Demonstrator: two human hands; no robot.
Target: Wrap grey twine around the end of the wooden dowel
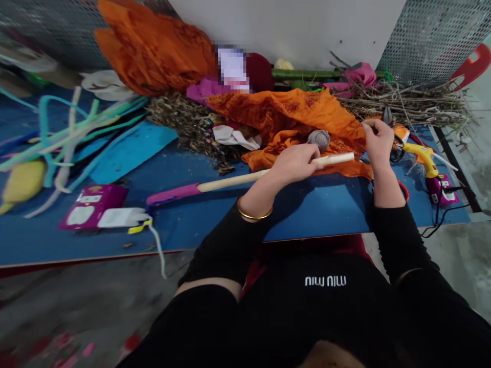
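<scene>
Over the near part of the bench point(318, 212), the stick point(230, 181) looks light and stiff, best held by its bare wood; its long axis runs from the purple-wrapped end point(174, 194), near left, to the bare tip point(347, 158), farther right. The left grip point(294, 163) wraps it. Beyond, the right grip point(379, 142) pinches the orange cloth point(307, 110), probably soft and limp.
</scene>
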